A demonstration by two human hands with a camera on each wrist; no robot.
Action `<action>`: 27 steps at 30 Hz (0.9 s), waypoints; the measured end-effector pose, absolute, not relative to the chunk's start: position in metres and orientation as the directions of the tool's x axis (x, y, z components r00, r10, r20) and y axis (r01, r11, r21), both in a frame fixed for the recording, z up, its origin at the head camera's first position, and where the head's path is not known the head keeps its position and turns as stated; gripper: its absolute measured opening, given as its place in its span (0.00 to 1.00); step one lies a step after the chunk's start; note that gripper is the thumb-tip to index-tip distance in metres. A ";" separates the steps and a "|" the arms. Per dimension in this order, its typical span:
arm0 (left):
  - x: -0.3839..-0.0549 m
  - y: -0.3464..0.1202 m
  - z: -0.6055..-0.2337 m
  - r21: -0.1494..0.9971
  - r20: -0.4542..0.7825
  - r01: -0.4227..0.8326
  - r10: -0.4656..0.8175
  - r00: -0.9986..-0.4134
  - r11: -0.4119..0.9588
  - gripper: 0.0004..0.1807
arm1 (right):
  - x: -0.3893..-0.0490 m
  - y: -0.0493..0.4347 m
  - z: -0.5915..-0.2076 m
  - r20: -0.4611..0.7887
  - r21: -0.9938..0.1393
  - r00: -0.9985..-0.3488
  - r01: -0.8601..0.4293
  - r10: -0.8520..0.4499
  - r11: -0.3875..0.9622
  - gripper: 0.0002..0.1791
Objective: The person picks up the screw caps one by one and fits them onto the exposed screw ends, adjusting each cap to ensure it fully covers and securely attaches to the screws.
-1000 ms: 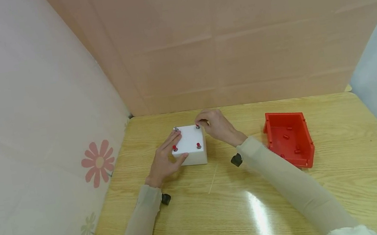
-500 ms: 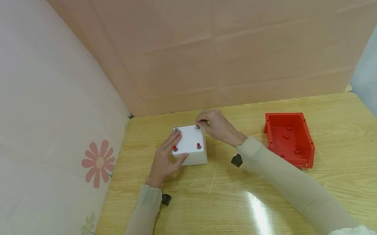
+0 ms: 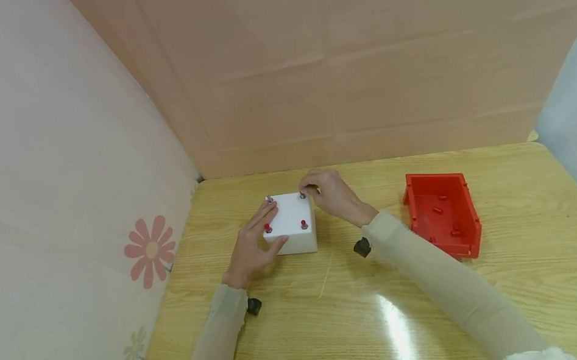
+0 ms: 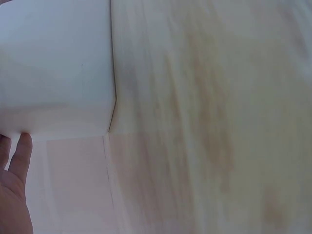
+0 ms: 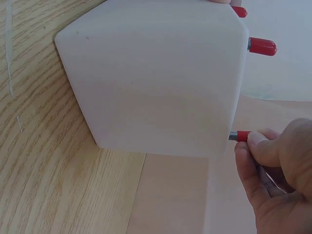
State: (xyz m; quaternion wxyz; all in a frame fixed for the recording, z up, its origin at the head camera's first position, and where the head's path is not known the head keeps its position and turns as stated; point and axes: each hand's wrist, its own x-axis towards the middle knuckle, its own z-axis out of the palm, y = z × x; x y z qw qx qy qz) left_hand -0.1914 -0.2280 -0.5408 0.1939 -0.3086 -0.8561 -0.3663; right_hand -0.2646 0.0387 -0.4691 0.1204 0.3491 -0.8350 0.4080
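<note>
A white block (image 3: 293,213) with rounded edges stands on the table, threaded metal studs rising from its top corners. Red caps cover the near-left stud (image 3: 268,228) and the near-right stud (image 3: 304,224); the far-left stud (image 3: 269,198) looks bare metal. My left hand (image 3: 250,244) grips the block's left side, thumb on the front face and fingers over the top edge. Between thumb and index finger my right hand (image 3: 332,195) pinches a red cap (image 5: 243,136) on the far-right stud, with some thread showing below the cap in the right wrist view.
Right of the block is a red open bin (image 3: 443,213) with several loose red caps (image 3: 438,209) inside. The wooden table (image 3: 343,332) ends at a tan backdrop (image 3: 329,76), and a flowered white wall covering (image 3: 53,237) rises at the left.
Both hands and the block keep almost the same place. The right hand stays on the far-right cap; any turning of it is too small to make out.
</note>
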 end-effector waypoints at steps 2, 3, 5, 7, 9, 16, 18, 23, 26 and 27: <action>-0.192 -0.228 -0.542 0.503 0.561 0.672 0.387 -0.732 0.543 0.38 | -0.264 0.039 -0.469 0.485 -0.596 -0.726 -0.682 -0.487 0.423 0.09; -0.192 -0.228 -0.542 0.502 0.561 0.672 0.387 -0.732 0.544 0.38 | -0.264 0.039 -0.469 0.485 -0.596 -0.726 -0.683 -0.488 0.423 0.09; -0.192 -0.228 -0.542 0.501 0.563 0.674 0.387 -0.730 0.543 0.38 | -0.264 0.039 -0.469 0.487 -0.594 -0.724 -0.684 -0.488 0.423 0.09; -0.192 -0.228 -0.542 0.502 0.562 0.674 0.387 -0.731 0.542 0.38 | -0.263 0.038 -0.469 0.491 -0.592 -0.722 -0.687 -0.487 0.421 0.09; -0.192 -0.228 -0.542 0.503 0.562 0.674 0.388 -0.730 0.540 0.38 | -0.263 0.038 -0.469 0.489 -0.593 -0.723 -0.686 -0.488 0.421 0.09; -0.192 -0.228 -0.544 0.499 0.573 0.681 0.386 -0.723 0.536 0.38 | -0.263 0.037 -0.470 0.472 -0.602 -0.736 -0.671 -0.485 0.433 0.09; -0.192 -0.228 -0.544 0.497 0.574 0.682 0.386 -0.722 0.537 0.38 | -0.262 0.037 -0.469 0.470 -0.601 -0.737 -0.670 -0.485 0.436 0.08; -0.193 -0.228 -0.545 0.493 0.576 0.685 0.389 -0.719 0.537 0.38 | -0.262 0.037 -0.469 0.467 -0.599 -0.742 -0.665 -0.480 0.445 0.08; -0.194 -0.228 -0.545 0.494 0.575 0.686 0.391 -0.719 0.535 0.38 | -0.262 0.037 -0.470 0.469 -0.600 -0.743 -0.665 -0.477 0.445 0.09; -0.194 -0.228 -0.545 0.494 0.576 0.686 0.391 -0.718 0.534 0.37 | -0.262 0.037 -0.470 0.470 -0.598 -0.742 -0.666 -0.478 0.446 0.09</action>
